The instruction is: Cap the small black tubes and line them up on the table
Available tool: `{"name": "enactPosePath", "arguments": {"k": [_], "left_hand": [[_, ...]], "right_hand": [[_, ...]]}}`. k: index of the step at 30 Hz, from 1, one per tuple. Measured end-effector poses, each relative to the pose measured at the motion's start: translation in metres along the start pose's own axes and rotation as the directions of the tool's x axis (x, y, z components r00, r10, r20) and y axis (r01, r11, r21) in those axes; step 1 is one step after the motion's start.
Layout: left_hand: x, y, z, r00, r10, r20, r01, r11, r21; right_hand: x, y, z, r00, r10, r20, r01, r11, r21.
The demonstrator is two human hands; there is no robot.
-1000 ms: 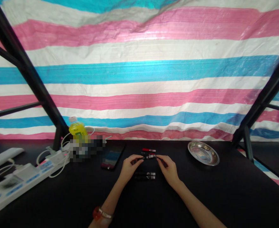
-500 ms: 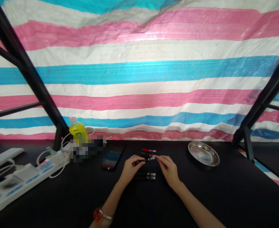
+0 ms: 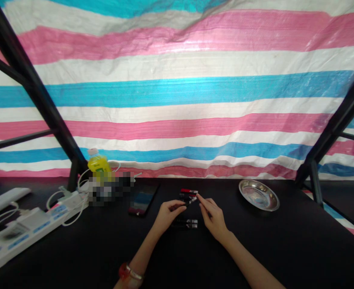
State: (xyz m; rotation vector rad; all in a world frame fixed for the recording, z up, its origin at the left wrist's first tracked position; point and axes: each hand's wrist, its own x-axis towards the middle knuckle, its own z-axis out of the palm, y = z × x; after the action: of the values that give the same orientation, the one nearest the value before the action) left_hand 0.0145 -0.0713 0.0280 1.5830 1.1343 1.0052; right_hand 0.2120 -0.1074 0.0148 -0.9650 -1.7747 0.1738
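Between the fingertips of my left hand (image 3: 167, 214) is a dark marker (image 3: 191, 201), tilted with its pale end up toward the right. My right hand (image 3: 212, 215) is beside that end, index finger stretched toward the markers behind and nothing visible in its grasp. A red marker (image 3: 189, 191) lies on the black table just behind the hands, with another dark and red one close in front of it, partly covered. Nearer the table's front, two black markers (image 3: 190, 224) lie side by side, their left parts hidden by my left hand.
A shiny metal dish (image 3: 258, 195) lies at the right. A dark phone (image 3: 143, 199) is left of the hands. Further left are a yellow bottle (image 3: 100, 165), cables and a white power strip (image 3: 29, 233). Black metal legs (image 3: 48, 100) stand before a striped sheet.
The held marker has tilted more, its pale end now higher relative to the left hand. The right fingertips have come off it, and the right index finger has stretched out.
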Motion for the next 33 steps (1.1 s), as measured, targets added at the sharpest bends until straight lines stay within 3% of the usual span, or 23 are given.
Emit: {"name": "enactPosePath", "arguments": {"k": [6,14,33], "left_hand": [[0.0002,0.005,0.0003,0.991,-0.127,0.041,0.133,0.951,-0.28],[0.0037,0.0031,-0.0036,0.969,-0.241,-0.045,0.173,0.803,-0.571],[0.001,0.0095,-0.0014,0.974,-0.225,-0.006,0.182,0.805,-0.564]], "right_hand": [[-0.0002,-0.0034,0.0004,1.0,0.015,0.02,-0.015,1.0,0.003],[0.0009,-0.0043,-0.0008,1.0,0.022,-0.003,-0.022,1.0,-0.017],[-0.0001,-0.0038,-0.0003,0.999,0.043,0.003,-0.043,0.999,-0.003]]}}
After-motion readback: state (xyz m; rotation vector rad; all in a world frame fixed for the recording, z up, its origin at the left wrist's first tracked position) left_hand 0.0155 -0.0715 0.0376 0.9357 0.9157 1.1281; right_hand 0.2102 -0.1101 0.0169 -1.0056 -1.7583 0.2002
